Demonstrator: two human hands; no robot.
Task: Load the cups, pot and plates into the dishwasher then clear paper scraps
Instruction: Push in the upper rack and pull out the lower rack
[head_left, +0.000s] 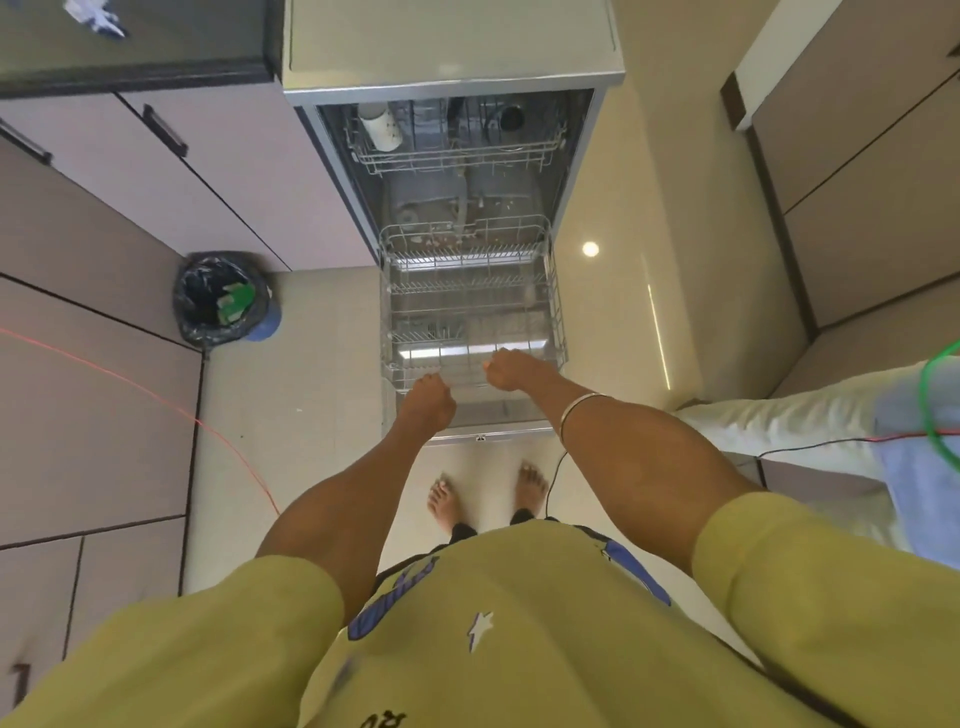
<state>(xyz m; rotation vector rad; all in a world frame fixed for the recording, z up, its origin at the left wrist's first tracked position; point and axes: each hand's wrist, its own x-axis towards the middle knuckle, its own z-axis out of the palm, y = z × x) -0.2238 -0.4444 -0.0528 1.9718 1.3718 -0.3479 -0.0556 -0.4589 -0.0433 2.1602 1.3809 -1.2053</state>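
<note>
Fingers (435, 383) apparently curled on empty wire lower rack (470, 291), pulled out

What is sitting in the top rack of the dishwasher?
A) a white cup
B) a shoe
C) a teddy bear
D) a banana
A: a white cup lies tilted at the left end of the upper rack, while the pulled-out lower rack looks bare.
</note>
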